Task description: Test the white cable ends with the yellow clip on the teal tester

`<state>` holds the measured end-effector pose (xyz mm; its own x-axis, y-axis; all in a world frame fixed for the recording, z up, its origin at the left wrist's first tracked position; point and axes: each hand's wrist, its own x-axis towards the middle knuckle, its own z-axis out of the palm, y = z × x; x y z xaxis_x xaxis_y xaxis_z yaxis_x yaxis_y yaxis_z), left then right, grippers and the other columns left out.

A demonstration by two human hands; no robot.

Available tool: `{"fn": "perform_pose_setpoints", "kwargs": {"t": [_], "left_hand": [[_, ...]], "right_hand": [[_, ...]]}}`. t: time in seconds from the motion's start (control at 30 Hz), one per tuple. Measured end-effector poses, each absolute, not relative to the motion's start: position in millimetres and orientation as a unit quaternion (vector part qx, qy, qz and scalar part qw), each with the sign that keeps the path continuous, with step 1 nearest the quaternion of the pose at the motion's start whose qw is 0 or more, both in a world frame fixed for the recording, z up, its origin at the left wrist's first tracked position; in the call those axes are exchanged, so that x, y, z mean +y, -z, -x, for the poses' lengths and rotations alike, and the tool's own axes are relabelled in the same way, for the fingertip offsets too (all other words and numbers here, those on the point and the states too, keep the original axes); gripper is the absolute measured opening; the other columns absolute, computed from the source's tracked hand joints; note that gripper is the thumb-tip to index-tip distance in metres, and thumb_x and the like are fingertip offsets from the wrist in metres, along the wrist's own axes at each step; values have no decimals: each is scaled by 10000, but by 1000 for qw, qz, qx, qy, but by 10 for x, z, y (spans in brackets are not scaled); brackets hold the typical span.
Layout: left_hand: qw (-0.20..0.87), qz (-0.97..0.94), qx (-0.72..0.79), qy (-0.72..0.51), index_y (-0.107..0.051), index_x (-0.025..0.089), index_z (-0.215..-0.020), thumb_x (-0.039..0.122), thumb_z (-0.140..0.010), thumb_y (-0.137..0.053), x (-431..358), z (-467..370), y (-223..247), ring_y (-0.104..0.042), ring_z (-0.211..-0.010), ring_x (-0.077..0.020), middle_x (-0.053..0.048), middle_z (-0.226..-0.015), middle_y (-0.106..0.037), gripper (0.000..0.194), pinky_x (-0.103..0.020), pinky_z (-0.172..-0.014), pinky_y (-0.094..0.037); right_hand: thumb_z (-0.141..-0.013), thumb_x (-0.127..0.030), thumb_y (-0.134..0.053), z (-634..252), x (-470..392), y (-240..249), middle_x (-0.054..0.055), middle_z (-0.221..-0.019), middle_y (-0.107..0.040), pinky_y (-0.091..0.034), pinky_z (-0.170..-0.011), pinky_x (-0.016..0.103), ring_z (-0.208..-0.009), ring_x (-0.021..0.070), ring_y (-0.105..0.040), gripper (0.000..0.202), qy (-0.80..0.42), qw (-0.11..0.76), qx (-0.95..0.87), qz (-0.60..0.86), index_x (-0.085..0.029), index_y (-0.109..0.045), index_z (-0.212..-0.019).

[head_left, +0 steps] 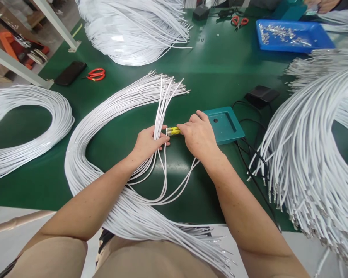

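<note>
My left hand (147, 144) is closed around a few white cables (161, 106), whose ends stand up above the fingers. My right hand (199, 135) grips a small yellow tool with a metal end (173, 131); its exact kind is unclear. That metal end meets a cable beside my left fingertips. More cables loop down and pass up under my right hand, where their ends are hidden. A large curved bundle of white cables (81, 143) lies around my left forearm, one end toward the far side and the other near my body.
Just beyond my right hand is a teal device with a recessed top (230, 125), with black cords (251, 144) beside it. Cable bundles lie left (58, 116), back (133, 31) and right (307, 154). Red scissors (96, 74), a phone (70, 73) and a blue tray (295, 48) are farther off. A co-worker's hand (326, 5) shows at top right.
</note>
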<state>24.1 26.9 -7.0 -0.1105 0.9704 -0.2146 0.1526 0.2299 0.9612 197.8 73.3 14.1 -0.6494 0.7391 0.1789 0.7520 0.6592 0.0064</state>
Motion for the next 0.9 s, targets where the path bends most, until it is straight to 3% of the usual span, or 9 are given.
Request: {"fn": "perform_pose_setpoints", "kwargs": {"t": [0.1, 0.2, 0.3, 0.37, 0.5, 0.67, 0.77, 0.9], "left_hand": [[482, -461, 623, -409, -652, 120, -1093, 248, -667, -772, 267, -248, 65, -717, -675, -198, -45, -728, -712, 460, -217, -506, -520], [491, -457, 625, -399, -634, 118, -1120, 261, -676, -765, 262, -247, 48, -719, -705, -202, -38, -739, -700, 484, -220, -520, -516], [512, -449, 617, -394, -629, 119, -1134, 277, -680, -766, 260, -228, 37, -718, -734, -200, -38, -762, -697, 500, -227, -557, -516], [524, -440, 614, -392, -631, 119, -1141, 276, -675, -772, 263, -201, 37, -715, -744, -195, -41, -778, -698, 511, -232, -580, -511], [539, -418, 603, -412, -625, 130, -1168, 289, -644, -802, 267, -121, 48, -701, -737, -184, -27, -768, -686, 575, -233, -593, -485], [568, -388, 574, -444, -665, 135, -1003, 293, -601, -832, 259, -17, 54, -636, -673, -127, 6, -735, -653, 463, -215, -598, -451], [584, -384, 558, -448, -655, 148, -887, 256, -592, -835, 257, 21, 57, -574, -611, -88, 26, -719, -640, 362, -212, -617, -453], [597, -382, 545, -447, -661, 169, -989, 253, -626, -823, 249, 21, 18, -627, -721, -113, -17, -883, -682, 406, -193, -591, -460]], "right_hand": [[-912, -137, -425, -2008, 711, -184, 80, -858, -719, -194, -1137, 501, -1001, 251, -542, 287, 36, 88, -905, 414, -156, -711, -936], [-945, -239, -439, -2088, 712, -200, 128, -1223, -642, -100, -1143, 592, -1227, 303, -454, 338, 69, 141, -859, 488, -147, -616, -1218], [-954, -298, -436, -2173, 746, -157, 182, -1447, -452, -131, -1112, 639, -1361, 354, -330, 453, 101, 155, -797, 575, -126, -478, -1371], [-955, -316, -432, -2205, 769, -124, 186, -1460, -434, -155, -1109, 632, -1372, 355, -327, 463, 101, 145, -790, 587, -132, -464, -1379], [-948, -289, -447, -2170, 740, -146, 169, -1408, -496, -188, -1122, 580, -1334, 323, -387, 401, 82, 187, -801, 563, -137, -529, -1310], [-978, -320, -404, -1907, 485, -278, 97, -1055, -697, -432, -928, 366, -1005, 213, -573, 326, -84, 279, -893, 343, -169, -692, -1005], [-962, -322, -454, -1724, 291, -295, 96, -831, -714, -448, -868, 350, -924, 213, -584, 351, -135, 219, -946, 196, -144, -714, -807], [-920, -270, -525, -1621, 124, -226, 126, -688, -688, -458, -716, 372, -807, 258, -627, 293, -133, 108, -952, 255, -111, -714, -764]]}}
